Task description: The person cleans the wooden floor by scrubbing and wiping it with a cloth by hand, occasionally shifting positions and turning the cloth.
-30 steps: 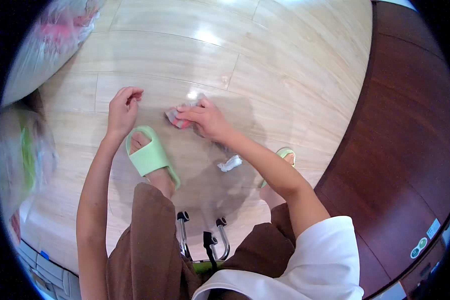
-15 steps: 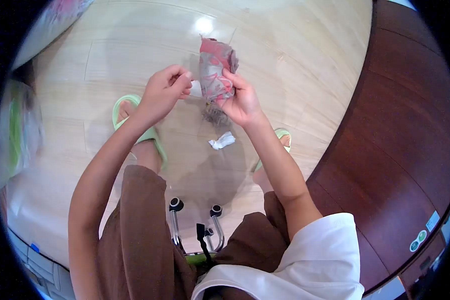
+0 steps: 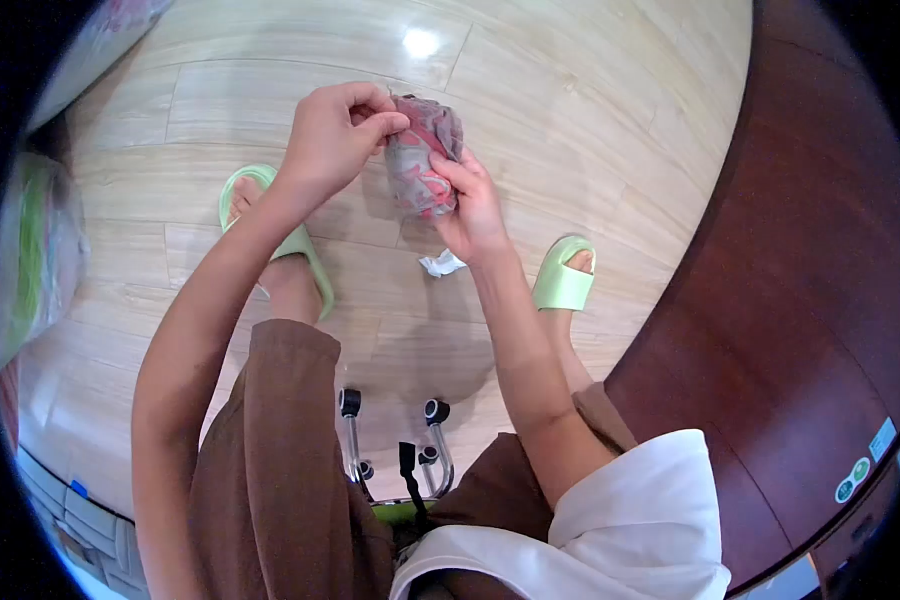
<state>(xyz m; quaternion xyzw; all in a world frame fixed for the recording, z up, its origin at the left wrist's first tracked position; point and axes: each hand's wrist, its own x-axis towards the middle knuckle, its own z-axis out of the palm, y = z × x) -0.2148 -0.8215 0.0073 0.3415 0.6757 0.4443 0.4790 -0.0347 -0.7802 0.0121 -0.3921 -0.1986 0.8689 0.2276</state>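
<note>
A rolled grey plastic bundle with red markings (image 3: 422, 165) is held above the floor, in front of my feet. My right hand (image 3: 470, 200) wraps round its lower right side, thumb across the front. At its upper left edge, my left hand (image 3: 345, 135) pinches the plastic between thumb and fingers. A crumpled white tissue (image 3: 441, 264) lies on the floor just below the bundle.
Green slippers (image 3: 300, 245) are on both feet on the wooden floor (image 3: 590, 130). Chair legs with black casters (image 3: 437, 411) stand between the knees. Dark brown furniture (image 3: 770, 300) borders the right side. Clear plastic bags (image 3: 45, 250) stand at the left.
The bundle was first low by the floor in my right hand, then raised and turned upright. My left hand has moved right and up to its top edge. The right foot has shifted.
</note>
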